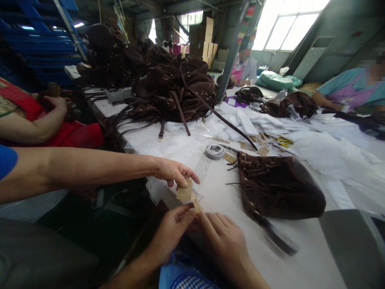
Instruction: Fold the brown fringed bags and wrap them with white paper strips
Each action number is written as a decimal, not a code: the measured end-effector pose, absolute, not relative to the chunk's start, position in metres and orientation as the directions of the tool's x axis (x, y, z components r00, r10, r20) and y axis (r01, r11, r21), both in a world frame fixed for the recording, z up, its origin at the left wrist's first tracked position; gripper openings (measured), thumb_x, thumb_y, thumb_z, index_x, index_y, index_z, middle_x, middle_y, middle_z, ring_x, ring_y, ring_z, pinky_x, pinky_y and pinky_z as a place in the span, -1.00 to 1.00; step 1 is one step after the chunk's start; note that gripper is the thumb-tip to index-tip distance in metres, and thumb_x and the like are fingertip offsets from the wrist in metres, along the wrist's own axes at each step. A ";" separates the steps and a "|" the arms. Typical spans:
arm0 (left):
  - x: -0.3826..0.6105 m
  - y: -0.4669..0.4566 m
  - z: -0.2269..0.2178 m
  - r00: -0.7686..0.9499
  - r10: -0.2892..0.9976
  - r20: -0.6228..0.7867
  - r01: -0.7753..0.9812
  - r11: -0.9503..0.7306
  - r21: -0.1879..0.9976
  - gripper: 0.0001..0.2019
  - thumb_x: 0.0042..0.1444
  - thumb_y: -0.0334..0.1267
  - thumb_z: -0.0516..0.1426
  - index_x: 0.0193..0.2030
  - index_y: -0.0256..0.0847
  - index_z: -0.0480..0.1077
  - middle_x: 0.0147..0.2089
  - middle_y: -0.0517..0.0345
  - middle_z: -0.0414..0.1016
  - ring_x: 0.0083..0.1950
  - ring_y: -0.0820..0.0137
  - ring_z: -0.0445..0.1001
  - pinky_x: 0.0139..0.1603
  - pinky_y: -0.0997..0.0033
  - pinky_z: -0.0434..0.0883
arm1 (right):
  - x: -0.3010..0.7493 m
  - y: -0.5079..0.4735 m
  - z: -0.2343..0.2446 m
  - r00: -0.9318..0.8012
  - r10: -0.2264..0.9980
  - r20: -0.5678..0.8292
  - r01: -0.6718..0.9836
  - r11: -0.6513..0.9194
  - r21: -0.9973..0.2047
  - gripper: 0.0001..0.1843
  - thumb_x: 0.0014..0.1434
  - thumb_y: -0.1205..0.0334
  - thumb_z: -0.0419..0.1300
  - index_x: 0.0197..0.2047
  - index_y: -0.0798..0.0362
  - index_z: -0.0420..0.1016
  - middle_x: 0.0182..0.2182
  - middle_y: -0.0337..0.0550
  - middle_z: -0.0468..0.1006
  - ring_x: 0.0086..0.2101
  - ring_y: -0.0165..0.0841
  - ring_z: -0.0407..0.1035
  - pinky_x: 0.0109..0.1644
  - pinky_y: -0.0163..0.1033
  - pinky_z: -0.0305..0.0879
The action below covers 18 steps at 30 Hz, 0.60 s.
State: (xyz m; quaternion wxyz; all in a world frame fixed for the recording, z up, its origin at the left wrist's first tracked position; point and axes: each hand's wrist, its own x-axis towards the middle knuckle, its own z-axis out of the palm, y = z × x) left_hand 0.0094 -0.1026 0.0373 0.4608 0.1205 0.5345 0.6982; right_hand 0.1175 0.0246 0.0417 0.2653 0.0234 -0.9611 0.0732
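Observation:
My left hand [174, 226] is closed, thumb and fingers pinching a small tan tag [196, 204]. Close against its fingertips, my right hand [227, 237] is curled; its fingertips are hidden, so what it grips cannot be made out. A co-worker's arm reaches in from the left, and that hand [174, 170] holds a tan card [184, 191] just above the tag. To the right of my hands, a dark brown fringed bag [279, 186] lies on its side on the white table [222, 192], its strap trailing toward me.
A large heap of brown bags [180, 88] covers the table's far left. Beyond the fringed bag lie a wrapped coil [214, 151], loose tan tags [263, 144], yellow-handled scissors [284, 141] and white packing sheets [319, 148]. A grey box-like object [349, 245] stands at right. Other people sit around.

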 end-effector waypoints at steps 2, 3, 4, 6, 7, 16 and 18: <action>0.010 -0.102 0.037 -0.538 0.786 -0.303 -0.507 -0.015 0.862 -0.58 0.08 -0.01 0.28 -0.01 -0.26 0.50 -0.04 -0.05 0.57 -0.03 0.15 0.53 0.03 0.17 0.46 | 0.120 0.024 0.041 -0.857 -0.028 0.515 -0.097 0.989 -0.108 -0.80 0.29 0.41 0.08 -0.04 0.18 0.43 -0.44 -0.12 0.50 -0.48 -0.34 0.30 -0.40 -0.21 0.10; 0.010 -0.102 0.036 -0.542 0.787 -0.297 -0.497 -0.015 0.868 -0.60 0.09 -0.02 0.28 -0.04 -0.26 0.51 -0.06 -0.03 0.58 -0.04 0.16 0.53 0.04 0.17 0.46 | 0.121 0.024 0.041 -0.857 -0.036 0.515 -0.105 0.989 -0.105 -0.80 0.29 0.41 0.09 -0.04 0.19 0.43 -0.44 -0.12 0.50 -0.48 -0.34 0.30 -0.40 -0.20 0.10; 0.010 -0.101 0.035 -0.546 0.785 -0.293 -0.485 -0.011 0.874 -0.62 0.09 -0.03 0.28 -0.06 -0.26 0.52 -0.08 -0.02 0.58 -0.06 0.17 0.53 0.04 0.18 0.46 | 0.121 0.024 0.042 -0.858 -0.043 0.512 -0.112 0.988 -0.106 -0.80 0.29 0.40 0.10 -0.03 0.20 0.43 -0.43 -0.11 0.51 -0.48 -0.33 0.31 -0.40 -0.20 0.11; 0.009 -0.101 0.034 -0.560 0.776 -0.290 -0.456 0.004 0.890 -0.64 0.10 -0.02 0.26 -0.09 -0.26 0.54 -0.13 0.01 0.59 -0.10 0.19 0.54 0.01 0.20 0.47 | 0.121 0.024 0.042 -0.865 -0.052 0.499 -0.131 0.984 -0.123 -0.79 0.29 0.37 0.13 -0.02 0.18 0.43 -0.42 -0.12 0.52 -0.48 -0.33 0.33 -0.40 -0.20 0.13; 0.009 -0.102 0.033 -0.569 0.771 -0.286 -0.435 0.013 0.900 -0.64 0.10 -0.02 0.26 -0.11 -0.26 0.54 -0.15 0.02 0.60 -0.11 0.19 0.54 -0.01 0.21 0.47 | 0.121 0.024 0.043 -0.869 -0.048 0.492 -0.140 0.978 -0.152 -0.81 0.29 0.36 0.13 -0.03 0.16 0.44 -0.42 -0.12 0.53 -0.48 -0.33 0.34 -0.40 -0.21 0.15; 0.006 -0.104 0.037 -0.579 0.752 -0.314 -0.387 0.085 0.918 -0.62 0.09 0.03 0.24 -0.10 -0.24 0.55 -0.10 -0.01 0.59 -0.17 0.18 0.57 -0.13 0.19 0.53 | 0.117 0.033 0.045 -0.831 0.514 0.212 0.144 0.568 -0.811 -0.82 0.28 0.15 0.14 -0.18 0.06 0.50 -0.38 -0.12 0.55 -0.47 -0.37 0.39 -0.37 -0.32 0.31; 0.005 -0.104 0.039 -0.584 0.746 -0.319 -0.384 0.092 0.919 -0.62 0.08 0.02 0.25 -0.12 -0.24 0.55 -0.10 -0.01 0.59 -0.19 0.19 0.57 -0.16 0.22 0.54 | 0.115 0.034 0.048 -0.872 0.487 0.041 0.170 0.380 -0.909 -0.77 0.26 0.09 0.16 -0.25 0.06 0.54 -0.39 -0.12 0.57 -0.41 -0.33 0.43 -0.33 -0.32 0.32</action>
